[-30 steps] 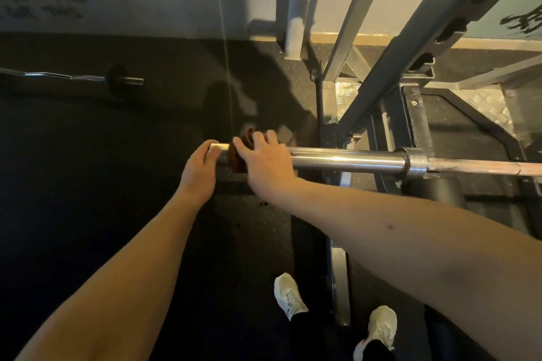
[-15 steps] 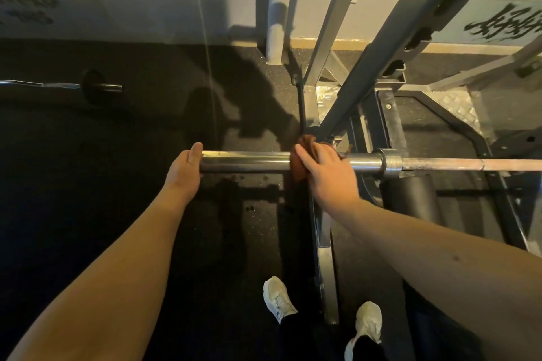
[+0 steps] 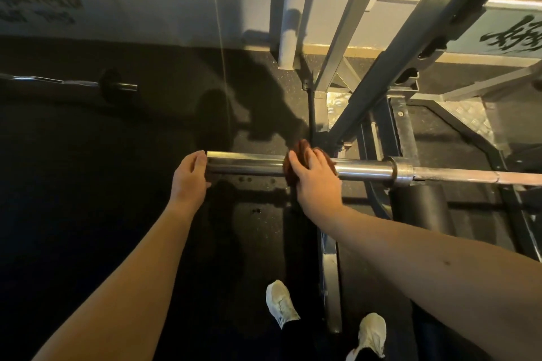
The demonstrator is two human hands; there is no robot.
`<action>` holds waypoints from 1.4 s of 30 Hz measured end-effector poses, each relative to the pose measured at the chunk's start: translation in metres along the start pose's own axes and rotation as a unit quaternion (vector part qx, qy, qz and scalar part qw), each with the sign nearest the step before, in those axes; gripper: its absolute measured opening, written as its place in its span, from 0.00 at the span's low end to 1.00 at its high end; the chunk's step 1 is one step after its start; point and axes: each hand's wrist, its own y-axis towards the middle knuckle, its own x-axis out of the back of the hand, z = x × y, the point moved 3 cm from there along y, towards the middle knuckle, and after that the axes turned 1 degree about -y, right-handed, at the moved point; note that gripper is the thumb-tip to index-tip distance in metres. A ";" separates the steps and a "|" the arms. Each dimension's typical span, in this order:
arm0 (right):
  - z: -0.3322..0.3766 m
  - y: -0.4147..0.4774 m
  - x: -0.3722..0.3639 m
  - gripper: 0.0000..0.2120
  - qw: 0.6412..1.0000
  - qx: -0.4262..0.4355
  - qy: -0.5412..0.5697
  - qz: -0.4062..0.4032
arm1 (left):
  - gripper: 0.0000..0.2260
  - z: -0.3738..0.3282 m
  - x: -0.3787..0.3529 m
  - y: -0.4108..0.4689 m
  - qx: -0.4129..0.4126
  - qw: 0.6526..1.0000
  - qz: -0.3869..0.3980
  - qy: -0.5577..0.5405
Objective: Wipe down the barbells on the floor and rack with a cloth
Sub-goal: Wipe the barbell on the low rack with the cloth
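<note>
Head view, looking down at both arms and at feet in pale shoes [image 3: 282, 303].

Item 1: barbell [image 3: 363, 170]. It rests at about waist height on the rack [image 3: 410, 73]. Its long axis runs left to right across the middle of the frame. The thick chrome sleeve fills the centre, the collar sits right of centre, and the thinner shaft carries on to the right edge.

Item 2: cloth [image 3: 300, 147], dark reddish brown, wrapped over the sleeve about halfway along it. Most of it is hidden under the fingers.

Item 3: right hand [image 3: 315, 182]. The fingers curl over the cloth and clamp it round the sleeve.

Item 4: left hand [image 3: 189, 179]. It holds no cloth. The fingers are nearly straight and lie against the free end of the sleeve at centre left, with the thumb below. It looks like a brace rather than a grip.

Item 5: second barbell [image 3: 73, 82], thinner and kinked. It lies on the dark floor [image 3: 88, 214] at upper left, well apart from both hands.

Judgement: the wipe travels along the bar's axis. Bare sleeve lies on both sides of the cloth, toward the left hand and toward the collar. The right hand is the working hand. The shaft beyond the collar is nearer the right arm, and the floor bar is nearer the left.
</note>
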 end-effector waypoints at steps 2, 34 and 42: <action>0.040 0.009 -0.004 0.35 0.999 0.051 -0.007 -0.007 | 0.17 0.005 0.003 -0.004 -0.020 0.999 0.003 -0.025; -0.069 -0.022 0.012 0.25 0.987 -0.126 0.072 -0.064 | 0.17 0.010 -0.012 0.014 -0.098 0.990 0.030 0.098; 0.064 0.011 -0.009 0.30 0.997 0.023 0.066 -0.011 | 0.19 -0.011 -0.012 0.025 -0.015 0.992 0.019 0.128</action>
